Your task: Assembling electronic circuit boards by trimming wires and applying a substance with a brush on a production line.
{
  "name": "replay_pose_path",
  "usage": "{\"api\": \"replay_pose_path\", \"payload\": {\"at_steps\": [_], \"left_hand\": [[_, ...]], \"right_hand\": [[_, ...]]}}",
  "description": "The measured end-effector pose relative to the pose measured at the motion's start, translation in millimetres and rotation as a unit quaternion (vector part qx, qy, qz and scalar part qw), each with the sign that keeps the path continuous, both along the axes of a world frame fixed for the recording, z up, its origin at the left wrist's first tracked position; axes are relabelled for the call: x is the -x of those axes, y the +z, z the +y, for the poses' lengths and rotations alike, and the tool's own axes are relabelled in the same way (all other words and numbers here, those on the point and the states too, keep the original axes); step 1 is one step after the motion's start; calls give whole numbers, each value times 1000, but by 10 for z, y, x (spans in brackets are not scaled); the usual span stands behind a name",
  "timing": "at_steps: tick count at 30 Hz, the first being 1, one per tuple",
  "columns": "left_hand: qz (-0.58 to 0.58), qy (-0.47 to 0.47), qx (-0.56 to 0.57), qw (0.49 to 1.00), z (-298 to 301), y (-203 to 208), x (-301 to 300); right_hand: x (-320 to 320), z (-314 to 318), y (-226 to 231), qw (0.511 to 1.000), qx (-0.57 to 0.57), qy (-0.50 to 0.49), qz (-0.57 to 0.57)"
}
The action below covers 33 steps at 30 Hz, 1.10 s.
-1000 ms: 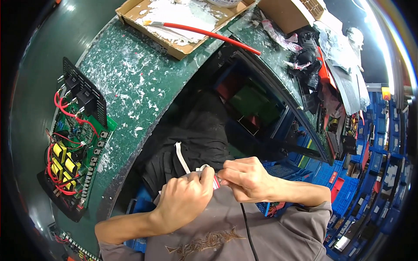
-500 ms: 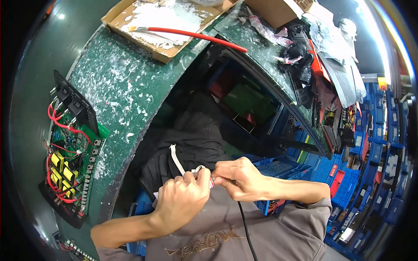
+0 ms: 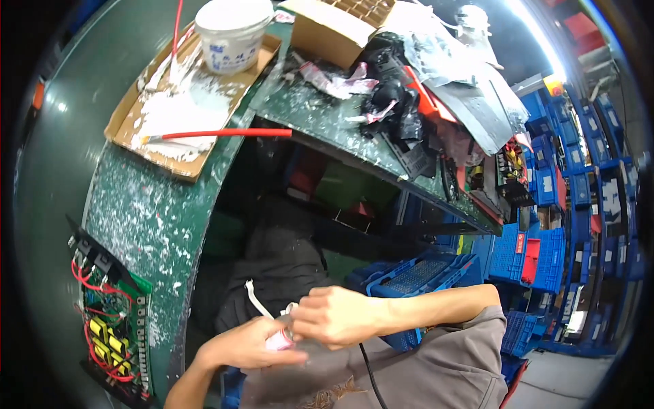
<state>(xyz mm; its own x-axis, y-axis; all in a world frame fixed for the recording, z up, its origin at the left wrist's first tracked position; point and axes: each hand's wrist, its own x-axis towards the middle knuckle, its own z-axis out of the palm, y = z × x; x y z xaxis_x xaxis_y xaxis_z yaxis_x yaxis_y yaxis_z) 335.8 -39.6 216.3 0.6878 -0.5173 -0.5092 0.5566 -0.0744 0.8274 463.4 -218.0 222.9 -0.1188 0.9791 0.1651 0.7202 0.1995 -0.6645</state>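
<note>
Both hands meet over my lap. My left hand (image 3: 248,346) has a small white-and-red piece (image 3: 279,340) pinched by the thumb side, with some fingers stretched out and slightly blurred. What kind of thing it is, I cannot make out. Right against it, my right hand (image 3: 334,317) is closed with its fingers curled at the end of that piece; anything inside is hidden. A pale strap or cord (image 3: 256,298) lies on the dark cloth of my lap just beyond the left hand. Below the right hand a black cable (image 3: 372,376) runs down over my shirt.
On the green bench (image 3: 163,225), left, sits a circuit board (image 3: 112,327) with yellow parts and red wires. Farther back, a cardboard tray (image 3: 116,129) holds white paste, a red-handled brush (image 3: 231,133) and a white bucket (image 3: 228,51). Blue crates (image 3: 426,279) stand right.
The view has shifted, bringing the bucket fully in. My left fingers have loosened from a fist and partly straightened; my right hand has turned, its back now uppermost, still beside the left.
</note>
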Motion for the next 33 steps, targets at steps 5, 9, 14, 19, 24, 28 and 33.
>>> {"api": "replay_pose_path", "payload": {"at_steps": [5, 9, 14, 19, 24, 28, 33], "left_hand": [[135, -49, 114, 983, -67, -249, 58], [-16, 59, -78, 995, -256, -80, -27], [-49, 107, -140, 983, -355, 29, -194], [-76, 209, -135, 965, -309, -263, -52], [-31, 253, -83, 963, -327, -208, -132], [-55, 274, -87, 956, -327, -176, -118], [6, 275, 33, 961, -252, -68, -98]], "right_hand": [[-37, -44, -51, 996, -68, 27, -59], [-116, -120, -245, 998, -33, 20, -54], [-329, -235, -124, 997, -5, -71, -12], [-1264, -766, 126, 858, -121, -485, -119], [-1855, -1652, -93, 692, 104, -657, -281], [-2043, -1624, -159, 708, 132, -643, -260], [-2222, -1648, -78, 711, 273, -593, -263]]}}
